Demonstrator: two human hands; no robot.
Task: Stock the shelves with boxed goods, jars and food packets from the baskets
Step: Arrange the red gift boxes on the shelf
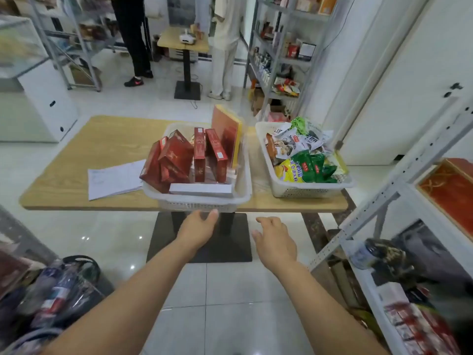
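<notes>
Left hand (199, 226) and right hand (275, 239) hover empty, fingers relaxed, before the basket (179, 202); advisable to lift one upright red box (199, 155) squarely.

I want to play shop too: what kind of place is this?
Probably a small shop or stockroom: metal shelves hold packaged goods, and baskets on a wooden table hold red boxes and snack packets.

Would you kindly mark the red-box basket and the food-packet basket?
White plastic red-box basket (184, 204): head view, front wall.
White plastic food-packet basket (304, 192): head view, front wall.
</notes>
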